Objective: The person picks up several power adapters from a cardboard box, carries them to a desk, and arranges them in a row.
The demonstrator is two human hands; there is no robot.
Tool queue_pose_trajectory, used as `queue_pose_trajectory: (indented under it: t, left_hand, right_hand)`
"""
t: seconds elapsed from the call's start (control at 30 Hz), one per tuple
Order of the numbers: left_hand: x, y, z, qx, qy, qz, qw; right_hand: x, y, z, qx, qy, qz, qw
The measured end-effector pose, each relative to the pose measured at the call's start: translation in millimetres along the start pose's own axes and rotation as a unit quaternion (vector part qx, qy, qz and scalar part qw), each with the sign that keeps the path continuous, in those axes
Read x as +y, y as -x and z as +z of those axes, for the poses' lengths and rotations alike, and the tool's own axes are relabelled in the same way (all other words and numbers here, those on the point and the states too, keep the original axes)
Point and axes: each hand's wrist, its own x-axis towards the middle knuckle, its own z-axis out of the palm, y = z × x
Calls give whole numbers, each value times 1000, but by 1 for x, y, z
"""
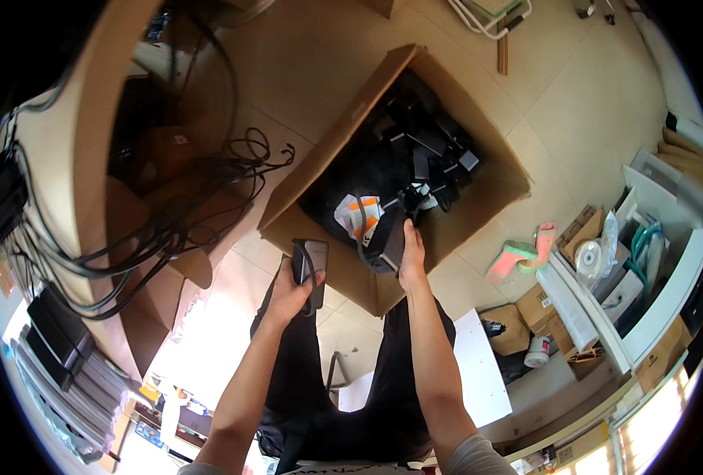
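Left hand (pixel 292 294) was closed around a flat dark device (pixel 317 257), black cable (pixel 308 265) looped across it — just outside the near-left wall of an open cardboard box (pixel 490 194) on the tiled floor (pixel 581 127). Right hand (pixel 412 255) gripped a boxy black device (pixel 384 245) by its right side, at the box's near end. Blocky black items (pixel 426 144) lay jumbled inside — white-and-orange packet (pixel 359 214) beside that device.

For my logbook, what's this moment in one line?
left hand: holds dark device | right hand: holds black block | cardboard box: open, dark items inside
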Motion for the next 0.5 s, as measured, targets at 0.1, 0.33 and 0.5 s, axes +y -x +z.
queue_pose_trajectory:
  t: [0.1,0.33,0.5]
  left_hand:
    - [18,41,-11,4,3,-4,1000]
    - [28,170,-59,88,-43,-13,995]
    - [18,268,-94,156,20,9,987]
  right_hand:
    - [2,26,-10,-4,18,-17,1000]
    - [-31,171,-9,-127,132,-48,982]
    - [-85,277,4,-156,205,-103,961]
